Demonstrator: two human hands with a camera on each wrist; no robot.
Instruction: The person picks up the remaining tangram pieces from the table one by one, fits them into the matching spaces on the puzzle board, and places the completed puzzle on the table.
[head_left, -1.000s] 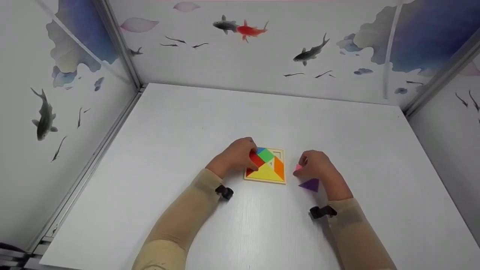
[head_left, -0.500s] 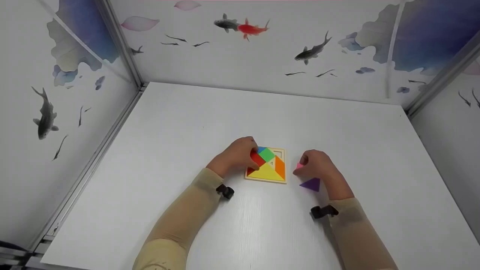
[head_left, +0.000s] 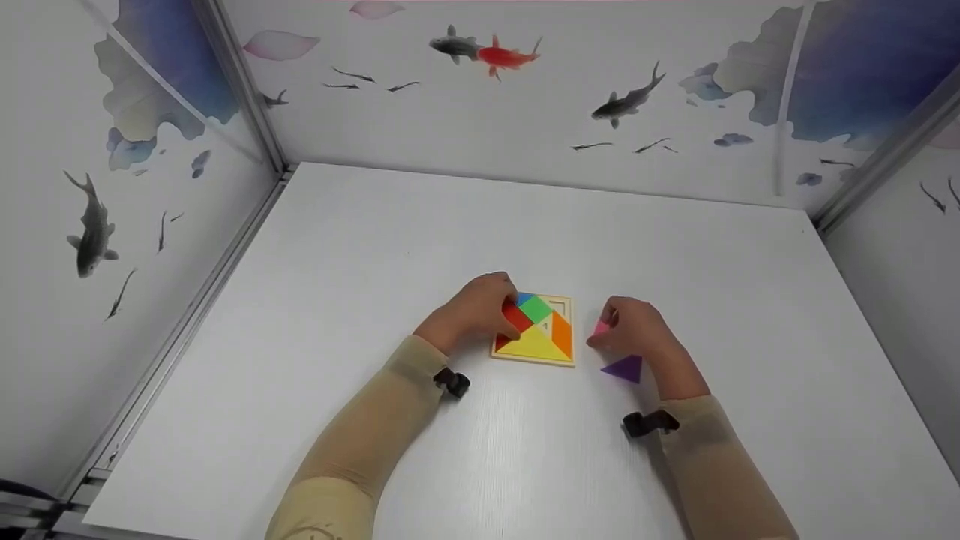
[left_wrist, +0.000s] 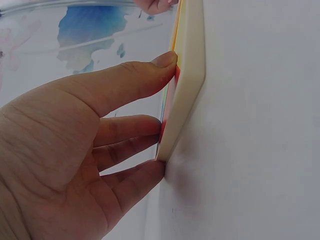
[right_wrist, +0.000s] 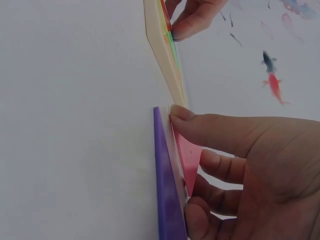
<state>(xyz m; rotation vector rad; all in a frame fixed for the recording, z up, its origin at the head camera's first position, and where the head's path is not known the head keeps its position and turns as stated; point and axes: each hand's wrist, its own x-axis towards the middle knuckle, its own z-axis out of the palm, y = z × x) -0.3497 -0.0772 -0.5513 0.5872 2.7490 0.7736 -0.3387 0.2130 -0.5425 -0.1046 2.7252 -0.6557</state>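
Note:
A square wooden tangram tray (head_left: 532, 363) lies on the table, with blue, green, red, yellow and orange pieces in it. Bare wood shows at its upper right corner and in a small gap near the middle. My left hand (head_left: 478, 307) holds the tray's left side, thumb on the pieces and fingertips toward the far left corner (left_wrist: 162, 152). To the right of the tray, my right hand (head_left: 634, 328) pinches a pink triangle (right_wrist: 189, 155) between thumb and fingers, tilted up from the table. A purple triangle (head_left: 624, 369) lies flat just below that hand.
The white table (head_left: 375, 225) is bounded by printed panels (head_left: 525, 112) at the back and both sides. A small black camera sits at each wrist, one on the left sleeve (head_left: 452, 382) and one on the right sleeve (head_left: 646, 425).
The pink triangle has been tipped up a little in my right hand, whose fingers rise slightly. My left hand stays on the tray, and the view shifts slightly.

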